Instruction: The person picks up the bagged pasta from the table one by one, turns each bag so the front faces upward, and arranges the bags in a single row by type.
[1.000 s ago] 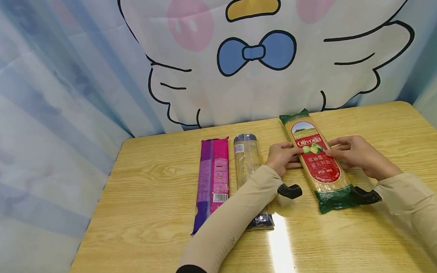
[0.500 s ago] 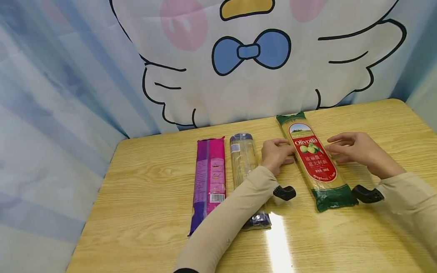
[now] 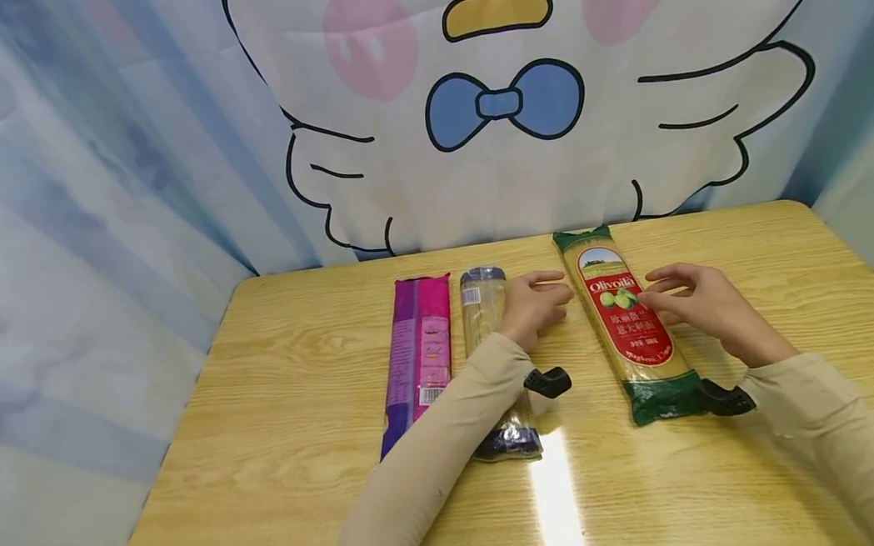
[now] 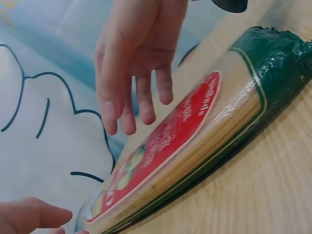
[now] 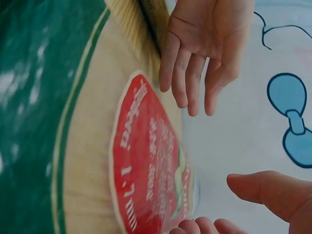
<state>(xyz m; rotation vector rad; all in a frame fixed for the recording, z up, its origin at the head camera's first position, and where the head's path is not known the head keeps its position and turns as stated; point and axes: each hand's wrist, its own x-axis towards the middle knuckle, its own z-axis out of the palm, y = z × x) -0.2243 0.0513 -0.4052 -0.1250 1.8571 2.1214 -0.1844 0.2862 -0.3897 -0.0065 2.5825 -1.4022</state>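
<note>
A spaghetti packet (image 3: 640,340) with green ends and a red oval label lies face up, slightly slanted, at the right of the table. Left of it, apart from its edge, my left hand (image 3: 535,307) holds nothing, its fingers loosely bent; it overlaps the edge of a clear noodle packet (image 3: 485,328) in the head view. My right hand (image 3: 710,310) is at the spaghetti packet's right edge, thumb over the label and fingers relaxed. Whether it touches the wrapper I cannot tell. Both wrist views show a gap between the hands, with the label (image 5: 151,161) between them.
A purple and pink packet (image 3: 419,349) lies left of the clear noodle packet, partly behind the left sleeve (image 3: 434,465). A printed curtain (image 3: 507,185) hangs directly behind the wooden table (image 3: 280,416).
Both hands have come off the spaghetti packet's sides. The left hand has moved left towards the clear packet; the right drew back, then shifted slightly left over the label. The view shifted slightly.
</note>
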